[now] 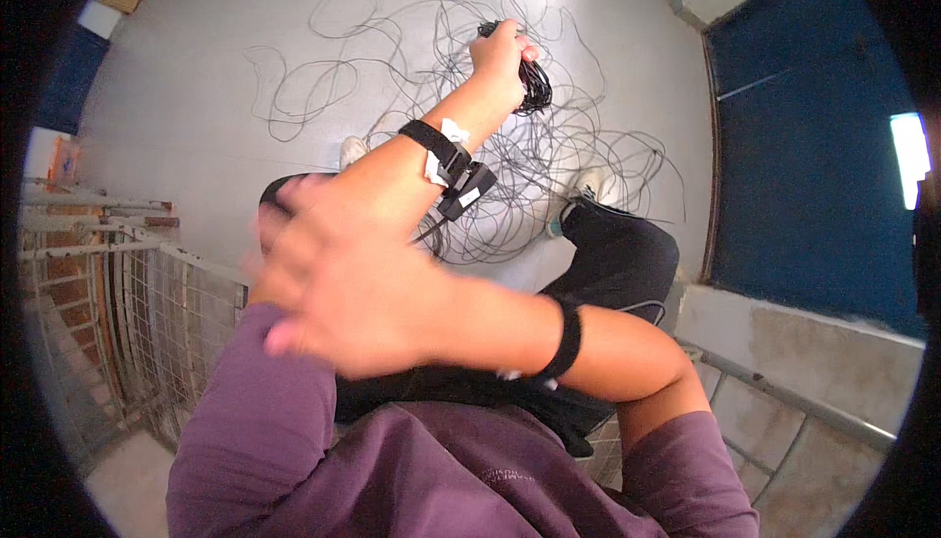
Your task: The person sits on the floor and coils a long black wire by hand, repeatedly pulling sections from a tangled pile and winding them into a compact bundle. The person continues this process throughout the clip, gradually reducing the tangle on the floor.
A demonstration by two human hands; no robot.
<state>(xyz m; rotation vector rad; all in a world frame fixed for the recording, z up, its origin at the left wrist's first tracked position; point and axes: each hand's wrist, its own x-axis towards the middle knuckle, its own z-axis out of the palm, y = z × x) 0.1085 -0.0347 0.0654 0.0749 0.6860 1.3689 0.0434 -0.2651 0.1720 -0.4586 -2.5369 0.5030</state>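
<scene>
My left hand (503,60) reaches forward, its fingers closed around a bundled hank of thin black cable (536,86). Beneath it, long loose loops of dark thin cable (514,222) lie tangled on the floor between and beyond my feet. My right hand (360,281) crosses in front of my body over my left forearm near the elbow. Motion blurs its fingers; the thumb stands apart from them, and nothing shows in the hand. Whether it touches the forearm, I cannot tell. A black strap with a small black box (467,191) sits on my left wrist.
My light shoes (594,184) stand among or beside the loops. At left is a white-painted metal mesh rack (158,303). A dark blue panel (809,148) stands at right above a pale ledge (794,332). The grey floor (191,90) stretches ahead.
</scene>
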